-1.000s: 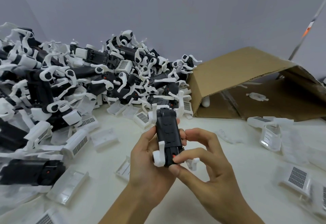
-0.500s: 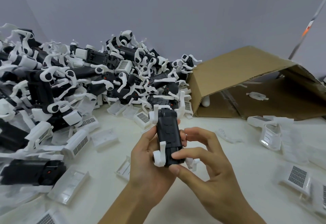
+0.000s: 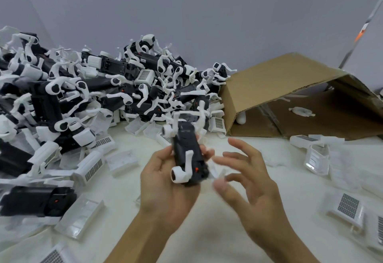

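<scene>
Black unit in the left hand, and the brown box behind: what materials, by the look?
Black unit: likely moulded plastic, matte, only a dull sheen. Its white arms: plastic too, smoother and slightly glossy, it seems. Brown box: corrugated cardboard, raw matte brown, fluting showing along its cut edge.

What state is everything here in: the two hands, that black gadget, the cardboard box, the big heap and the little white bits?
left hand: grips the black gadget, lifted off the table.
black gadget: held, white arms attached.
right hand: fingers spread beside the gadget, holding nothing, blurred.
cardboard box: on its side, open, a white part inside.
heap of gadgets: piled loose and tangled.
white grid-faced pieces: scattered on the table.
</scene>
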{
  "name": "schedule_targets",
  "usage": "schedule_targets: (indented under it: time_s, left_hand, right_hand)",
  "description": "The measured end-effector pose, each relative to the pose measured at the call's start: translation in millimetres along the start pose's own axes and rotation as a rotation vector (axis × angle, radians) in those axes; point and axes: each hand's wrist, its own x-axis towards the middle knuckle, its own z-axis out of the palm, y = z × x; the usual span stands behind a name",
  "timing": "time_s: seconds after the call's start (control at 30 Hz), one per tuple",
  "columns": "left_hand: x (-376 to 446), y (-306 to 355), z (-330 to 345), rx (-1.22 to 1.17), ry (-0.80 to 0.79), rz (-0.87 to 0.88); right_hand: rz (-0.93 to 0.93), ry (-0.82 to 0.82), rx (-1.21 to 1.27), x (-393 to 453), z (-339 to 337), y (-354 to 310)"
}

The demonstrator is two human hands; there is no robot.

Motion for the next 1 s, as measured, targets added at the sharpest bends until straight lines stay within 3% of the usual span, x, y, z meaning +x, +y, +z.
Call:
schedule_targets:
  time_s: [0.1,0.17,0.23,0.33,0.43,0.53,0.6,0.7,0.83,1.0]
  left_hand:
    - [7,14,1,-0.034,0.081,0.207]
    - [10,23,0,-0.001,0.181,0.334]
    - [11,27,-3,0.046,0.29,0.38]
    - [10,28,-7,0.137,0.435,0.386]
    - [11,26,-8,0.354,0.444,0.445]
    - [12,21,-9,0.394,0.387,0.346]
    - [9,18,-7,0.445,0.329,0.308]
    - [7,14,-8,0.668,0.23,0.338]
    - [3,8,-6,0.803,0.095,0.275]
    - [1,3,-7,0.911,-0.004,0.226]
  right_hand:
    - [0.115,0.127,0.138,6,-5,8]
    - [0.193,0.161,0.092,9,-5,15]
    - [0.222,0.066,-0.102,8,-1,21]
    - [0.179,-0.203,-0.323,6,3,27]
    - [0.074,-0.454,-0.597,5,9,33]
    - [0.068,-0.37,-0.658,3,8,35]
    - [0.108,-0.219,-0.54,3,6,32]
    - [0.171,0.001,-0.098,8,1,24]
    - [0.288,0.055,0.444,15,-6,15]
    - [0.44,0.15,0.805,23,-17,11]
